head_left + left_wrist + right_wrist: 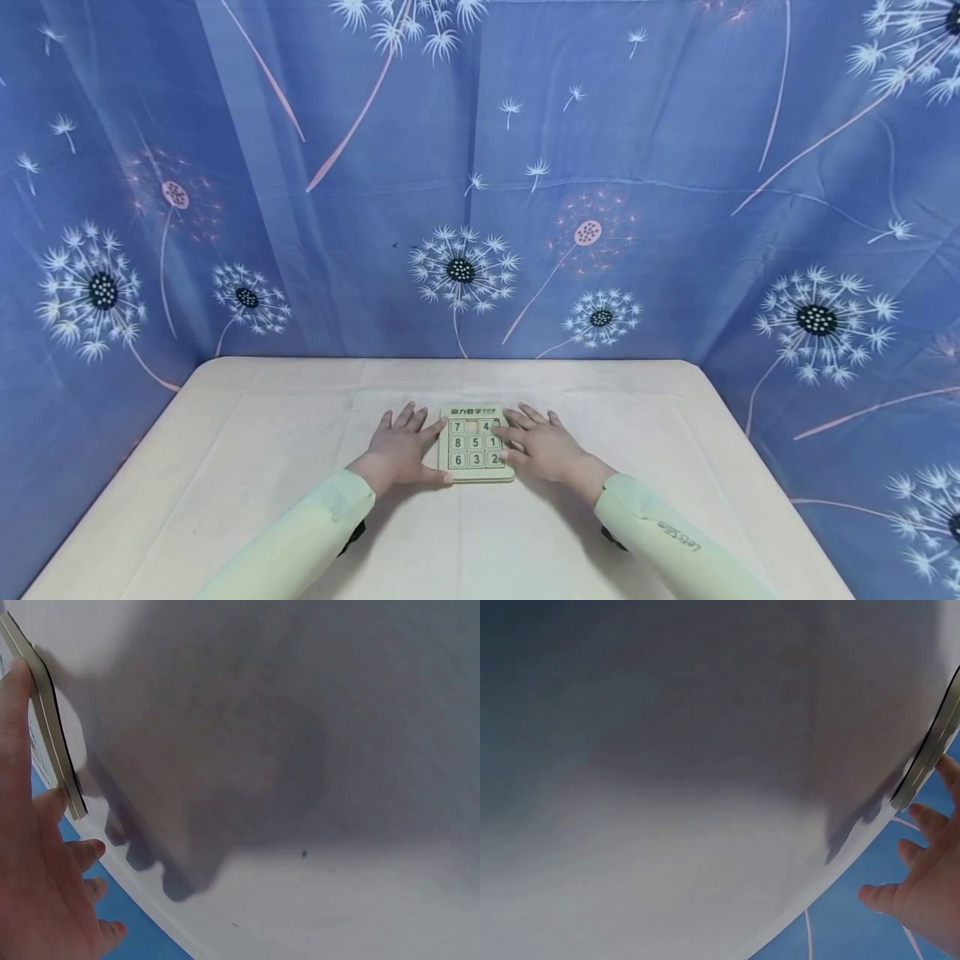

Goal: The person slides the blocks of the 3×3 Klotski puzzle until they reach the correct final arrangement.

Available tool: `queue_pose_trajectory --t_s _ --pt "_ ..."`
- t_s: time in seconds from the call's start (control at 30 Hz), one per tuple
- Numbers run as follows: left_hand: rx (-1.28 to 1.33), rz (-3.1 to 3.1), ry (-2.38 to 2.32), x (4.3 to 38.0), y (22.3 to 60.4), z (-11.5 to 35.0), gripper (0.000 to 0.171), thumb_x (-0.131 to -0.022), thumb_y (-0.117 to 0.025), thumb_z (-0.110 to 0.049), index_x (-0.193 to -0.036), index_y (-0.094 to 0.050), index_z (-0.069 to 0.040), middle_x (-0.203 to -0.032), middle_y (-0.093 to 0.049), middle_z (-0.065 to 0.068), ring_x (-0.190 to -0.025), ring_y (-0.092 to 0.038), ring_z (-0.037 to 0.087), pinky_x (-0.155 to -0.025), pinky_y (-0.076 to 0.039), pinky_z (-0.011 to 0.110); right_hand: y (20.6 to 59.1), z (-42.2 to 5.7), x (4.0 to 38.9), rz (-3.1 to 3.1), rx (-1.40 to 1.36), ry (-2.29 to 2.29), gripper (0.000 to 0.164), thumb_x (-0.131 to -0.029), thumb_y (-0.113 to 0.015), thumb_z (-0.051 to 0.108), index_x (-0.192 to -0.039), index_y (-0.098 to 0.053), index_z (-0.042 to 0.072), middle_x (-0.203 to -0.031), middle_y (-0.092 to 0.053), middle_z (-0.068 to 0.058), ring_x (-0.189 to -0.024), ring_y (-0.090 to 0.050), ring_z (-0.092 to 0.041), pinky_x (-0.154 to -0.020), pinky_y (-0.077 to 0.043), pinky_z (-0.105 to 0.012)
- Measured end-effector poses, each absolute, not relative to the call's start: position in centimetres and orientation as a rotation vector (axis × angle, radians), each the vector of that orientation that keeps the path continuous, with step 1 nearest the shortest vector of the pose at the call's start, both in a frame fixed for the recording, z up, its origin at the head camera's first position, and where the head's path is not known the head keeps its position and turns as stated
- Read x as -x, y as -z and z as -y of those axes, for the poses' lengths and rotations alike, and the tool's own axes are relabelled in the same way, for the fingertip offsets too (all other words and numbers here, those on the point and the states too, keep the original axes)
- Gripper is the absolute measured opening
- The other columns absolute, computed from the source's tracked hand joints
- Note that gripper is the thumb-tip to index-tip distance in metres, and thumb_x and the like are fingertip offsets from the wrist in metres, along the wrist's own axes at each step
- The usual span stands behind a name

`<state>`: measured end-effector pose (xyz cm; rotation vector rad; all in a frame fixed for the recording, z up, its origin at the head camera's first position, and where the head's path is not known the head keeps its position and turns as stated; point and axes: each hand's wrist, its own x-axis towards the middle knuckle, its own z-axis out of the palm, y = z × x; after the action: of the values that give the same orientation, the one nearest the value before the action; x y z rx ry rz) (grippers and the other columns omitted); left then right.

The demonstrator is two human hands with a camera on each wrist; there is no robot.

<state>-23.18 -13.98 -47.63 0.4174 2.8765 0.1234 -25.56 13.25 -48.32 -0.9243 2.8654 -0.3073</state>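
Note:
A pale green number sliding puzzle (pixel 476 478) lies flat in the middle of the table. Its tiles read 7, a gap, 4 in the top row, then 8, 5, 1, then 6, 3, 2. On its left side my left hand (pixel 401 446) holds the frame between the thumb at the near corner and the index finger farther up. My right hand (pixel 551 446) lies along the right side, its straight index finger touching near the 4 tile (pixel 486 426) and its thumb at the 2 tile (pixel 494 458). Both wrist views catch only the puzzle's side edge (pixel 54 735).
A cream cloth (pixel 262 467) covers the table, with rounded far corners. Behind and on both sides hangs a blue curtain (pixel 360 250) printed with dandelions. Pale green sleeves (pixel 300 533) cover both forearms.

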Motion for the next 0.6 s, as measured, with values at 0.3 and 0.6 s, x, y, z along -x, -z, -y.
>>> queue_pose_trajectory --t_s 0.3,0.6 --pt "-0.411 -2.876 -0.12 23.03 47.49 13.95 0.099 -0.079 -0.07 -0.075 -0.159 -0.039 -0.025 -0.169 -0.031 0.014 -0.16 -0.021 0.037 -0.13 -0.018 0.061 48.29 -12.5 25.69 -2.86 0.933 0.297 0.05 -0.104 -0.05 0.05 -0.148 -0.055 0.027 -0.165 -0.04 -0.01 -0.157 -0.029 -0.041 -0.12 -0.022 -0.077" --pt "-0.408 -2.871 -0.122 23.08 47.46 13.9 0.099 -0.08 -0.07 -0.075 -0.159 -0.039 -0.025 -0.169 -0.031 0.014 -0.16 -0.02 0.036 -0.13 -0.017 0.061 48.37 -12.21 25.82 -2.854 0.932 0.3 0.049 -0.104 -0.051 0.05 -0.148 -0.056 0.027 -0.165 -0.04 -0.009 -0.157 -0.029 -0.04 -0.12 -0.023 -0.077"
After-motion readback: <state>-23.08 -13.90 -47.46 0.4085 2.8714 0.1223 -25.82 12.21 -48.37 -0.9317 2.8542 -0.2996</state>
